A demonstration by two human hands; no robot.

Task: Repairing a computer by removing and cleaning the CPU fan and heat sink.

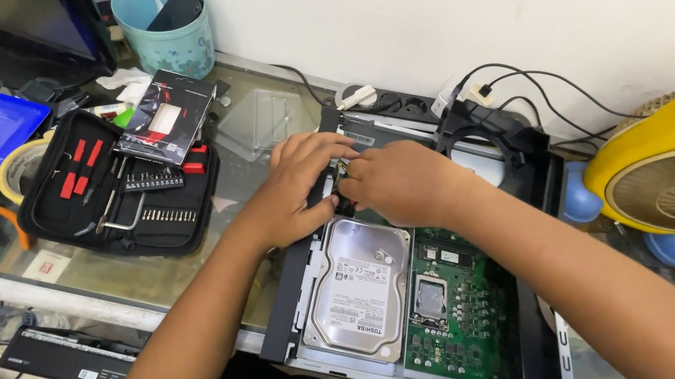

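Head view: an opened computer case [551, 362] lies flat on the glass desk [159, 274] with its cover off. Inside, the silver hard drive [360, 287] sits in its bay on the left, and the green circuit board [462, 316] lies just beside it, its processor socket bare. Both hands work at the far end of the drive. The left hand [294, 187] rests curled on the case's left rail. The right hand [398, 180] is closed over a spot just behind the drive, probably a cable connector, though the fingers hide it. Whether either hand pinches anything cannot be told. The open tool kit [123, 190] lies left of the case, its screwdrivers and bits all seated. Judged from this, the case is opened and the drive still sits in place.
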